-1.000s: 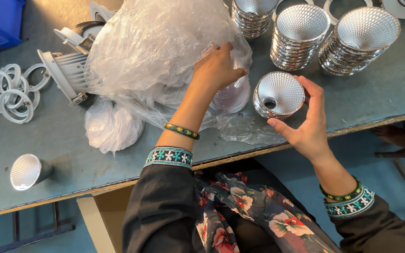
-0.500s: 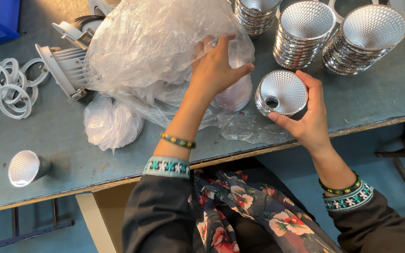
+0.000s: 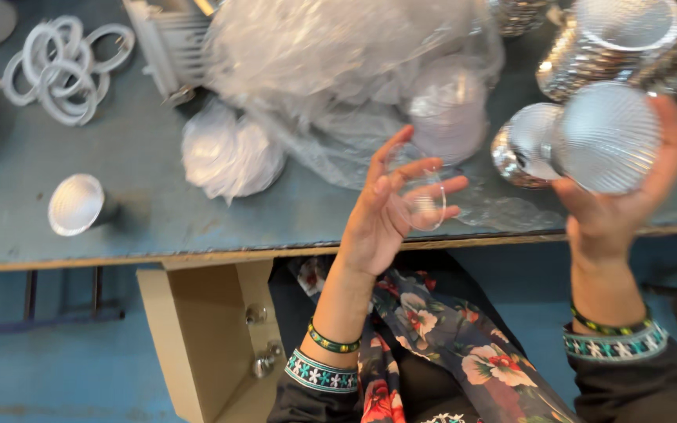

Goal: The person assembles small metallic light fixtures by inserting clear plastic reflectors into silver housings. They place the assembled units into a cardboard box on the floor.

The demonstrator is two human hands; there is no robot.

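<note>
Hands are working above the near edge of a blue-grey bench (image 3: 197,227): the left hand (image 3: 385,215) is holding up a thin clear disc (image 3: 421,200), pinched lightly between spread fingertips, while the right hand (image 3: 613,211) is gripping a shiny faceted reflector cup (image 3: 606,137) with its wide mouth turned toward the camera. Both are lifted off the bench and sitting near each other, not yet touching. A second reflector (image 3: 523,145) is lying on the bench just beside the raised one, and stacks of reflectors (image 3: 613,43) are crowding the far right corner. A crumpled clear plastic bag (image 3: 338,55) is spreading across the middle, with another round disc (image 3: 448,110) showing through its folds and a small wrapped bundle (image 3: 229,153) resting at its left. Farther left, loose white rings (image 3: 64,70) are lying in a heap, and a single white cup (image 3: 76,205) is standing alone near the bench edge.

Judging by the pose, the disc is freshly in hand and the pairing of disc and reflector is under way. Bringing them together seems to be calling for the disc to be turned flat to the reflector's mouth and centred on the rim, with gentle pressure from the fingertips, since the disc looks thin and easily smudged or flexed.
</note>
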